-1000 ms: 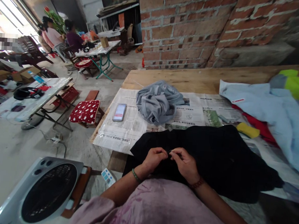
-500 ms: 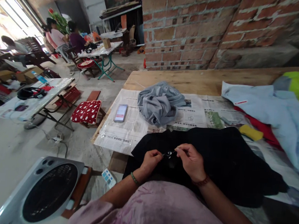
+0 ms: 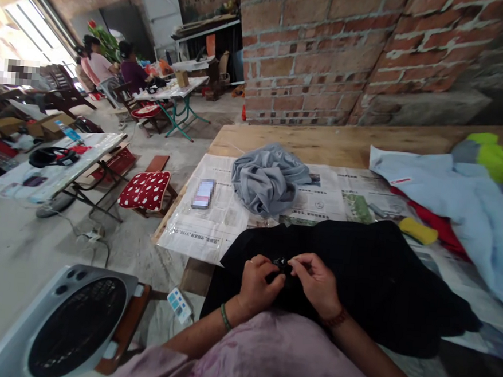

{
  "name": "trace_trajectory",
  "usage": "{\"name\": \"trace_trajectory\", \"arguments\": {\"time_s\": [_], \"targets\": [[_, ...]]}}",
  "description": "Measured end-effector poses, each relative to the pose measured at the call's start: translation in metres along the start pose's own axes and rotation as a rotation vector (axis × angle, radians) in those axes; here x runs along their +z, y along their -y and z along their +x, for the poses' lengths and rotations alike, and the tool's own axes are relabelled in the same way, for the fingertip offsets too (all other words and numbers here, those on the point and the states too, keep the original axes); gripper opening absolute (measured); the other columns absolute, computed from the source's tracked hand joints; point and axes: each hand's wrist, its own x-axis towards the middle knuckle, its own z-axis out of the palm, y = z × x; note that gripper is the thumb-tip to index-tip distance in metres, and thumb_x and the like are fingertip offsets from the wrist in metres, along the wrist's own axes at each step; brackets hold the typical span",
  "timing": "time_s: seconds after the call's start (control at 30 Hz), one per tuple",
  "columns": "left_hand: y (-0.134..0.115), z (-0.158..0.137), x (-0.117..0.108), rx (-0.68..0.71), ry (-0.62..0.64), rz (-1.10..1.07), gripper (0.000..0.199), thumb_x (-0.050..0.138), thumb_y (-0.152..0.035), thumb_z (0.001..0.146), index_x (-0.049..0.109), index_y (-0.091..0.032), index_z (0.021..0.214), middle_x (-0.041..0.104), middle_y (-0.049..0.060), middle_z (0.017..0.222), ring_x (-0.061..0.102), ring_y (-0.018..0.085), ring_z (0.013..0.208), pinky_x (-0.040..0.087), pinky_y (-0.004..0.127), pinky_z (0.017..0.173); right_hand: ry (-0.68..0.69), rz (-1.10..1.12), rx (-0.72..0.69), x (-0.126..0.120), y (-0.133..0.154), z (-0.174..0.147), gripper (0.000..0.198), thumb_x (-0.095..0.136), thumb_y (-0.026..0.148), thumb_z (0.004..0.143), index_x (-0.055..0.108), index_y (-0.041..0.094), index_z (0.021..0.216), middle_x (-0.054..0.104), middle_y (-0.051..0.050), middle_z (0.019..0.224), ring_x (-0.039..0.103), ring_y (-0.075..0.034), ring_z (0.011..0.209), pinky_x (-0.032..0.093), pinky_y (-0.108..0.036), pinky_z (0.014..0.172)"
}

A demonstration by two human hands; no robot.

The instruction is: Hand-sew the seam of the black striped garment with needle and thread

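Note:
A black cloth garment [image 3: 358, 270] lies spread along the front of the table and hangs over its edge. My left hand [image 3: 260, 282] is curled at its near left part, fingertips bent onto the fabric beside a small black-and-white shiny patch [image 3: 281, 262]. On the other side of that patch, my right hand [image 3: 317, 282] pinches with thumb and forefinger; whatever is between those fingertips is too small to make out. The two hands are close together but apart. Beyond the garment rests a crumpled grey cloth [image 3: 267, 181].
Newspaper under clear plastic [image 3: 201, 231] covers the wooden table. A phone [image 3: 203, 194] lies at left; a yellow sponge-like piece [image 3: 418, 230] and light blue cloth [image 3: 457, 197] lie at right. A fan-like appliance [image 3: 78, 320] and red-cushioned stool [image 3: 144, 189] stand left. People sit farther back.
My left hand has shifted right, its fingers now bent over nearer the shiny patch. My right hand has lowered slightly, its pinch closer to the left fingers.

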Motion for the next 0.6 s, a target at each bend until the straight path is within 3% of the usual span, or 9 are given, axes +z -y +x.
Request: {"name": "trace_trajectory", "arguments": {"time_s": [0.23,0.47,0.6], "targets": [[0.0,0.005,0.016,-0.15,0.013,-0.123,0.013,0.056,-0.012,0.069,0.068,-0.017,0.068,0.056,0.001,0.07,0.053,0.009,0.064,0.043,0.019,0.058,-0.02,-0.059,-0.116,0.004,-0.006,-0.01,0.019,0.053,0.038,0.081,0.055,0.02,0.078,0.062,-0.002,0.071,0.058,-0.013,0.057,0.048,-0.025,0.056],[-0.004,0.006,0.012,-0.143,0.015,-0.117,0.015,0.054,-0.009,0.068,0.067,-0.016,0.062,0.053,0.0,0.065,0.05,0.008,0.06,0.04,0.018,0.056,-0.07,-0.077,-0.169,0.006,-0.006,-0.012,0.013,0.05,0.032,0.083,0.054,0.02,0.08,0.061,-0.001,0.071,0.058,-0.013,0.059,0.048,-0.025,0.058],[-0.01,0.007,0.015,-0.138,0.014,-0.083,0.016,0.055,-0.01,0.068,0.063,-0.015,0.055,0.05,-0.001,0.062,0.048,0.008,0.059,0.037,0.018,0.055,-0.044,-0.12,-0.273,0.012,-0.009,-0.01,0.01,0.05,0.028,0.082,0.054,0.021,0.078,0.062,-0.002,0.074,0.06,-0.015,0.068,0.049,-0.027,0.065]]}}
